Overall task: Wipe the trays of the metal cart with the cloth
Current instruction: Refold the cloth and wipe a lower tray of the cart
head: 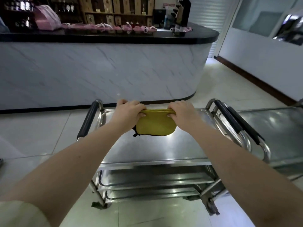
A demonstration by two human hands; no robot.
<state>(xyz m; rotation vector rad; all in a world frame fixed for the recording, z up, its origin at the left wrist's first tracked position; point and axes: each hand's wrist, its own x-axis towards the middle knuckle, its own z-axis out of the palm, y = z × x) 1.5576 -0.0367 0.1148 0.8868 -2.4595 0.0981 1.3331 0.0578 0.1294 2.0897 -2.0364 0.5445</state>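
two bare forearms reach forward from the bottom of the view over a stainless steel metal cart standing on pale floor tiles. nearest are the cart's lower trays, stacked under the top tray, whose flat shiny surface catches spots of light. over the far half of that top tray hangs a folded yellow cloth with dark trim showing at its lower left corner; whether its lower edge touches the metal cannot be told. the left hand pinches the cloth's upper left corner with fingers curled round the fabric, and the right hand grips the upper right corner the same way, so the top edge runs taut between them. a black padded handle rises at the cart's left end and another stands at its right. just beside the right end is a second steel cart. beyond is a curved counter faced in a white marble pattern, with a black top, pink bags along it, and wooden shelving behind
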